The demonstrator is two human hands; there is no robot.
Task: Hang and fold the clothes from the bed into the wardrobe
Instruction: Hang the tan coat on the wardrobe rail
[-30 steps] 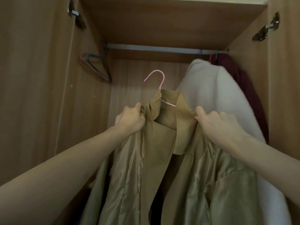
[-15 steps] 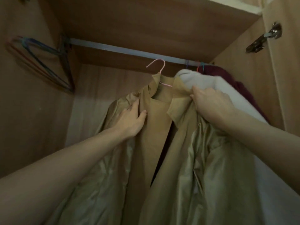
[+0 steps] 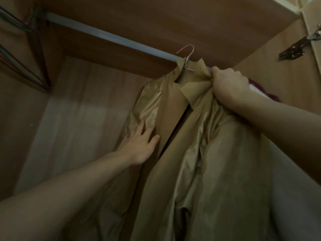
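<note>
Coat, tan with a shiny lining turned out at both fronts, hangs inside the wardrobe on a pink hanger. The hanger's hook sits right at the grey rail, close under the top shelf; whether it is fully over the rail I cannot tell. The right hand is clenched round the coat's right collar and shoulder, its fingers curled tight into the cloth, just under the rail. The left hand lies flat on the left front, fingers straight and slightly spread, thumb out beside the front edge. Behind the right wrist shows a bit of a white garment and a dark red one. Spare hangers hang at the far left wall. A hinge is fixed on the right wall.
</note>
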